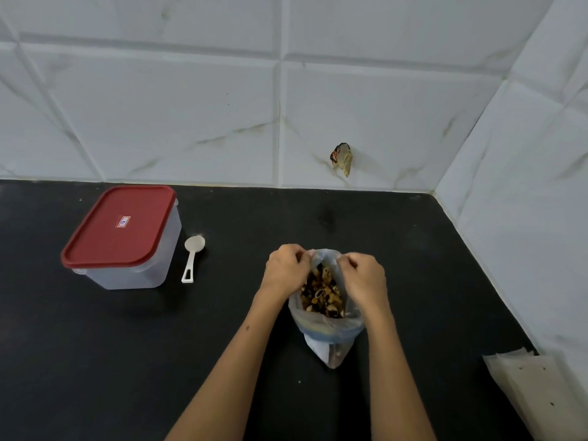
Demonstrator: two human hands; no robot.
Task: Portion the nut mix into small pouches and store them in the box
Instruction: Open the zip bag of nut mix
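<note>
Left hand (286,265) and right hand (362,275) pinching the nut bag (327,326) rim, pulling it open; next likely needing the scoop (193,257) and pouches (521,386); box (122,238) sitting lidded

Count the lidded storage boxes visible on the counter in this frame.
1. The clear box with its red lid on stands at the counter's left, beside the white scoop. None appears hidden.
</note>
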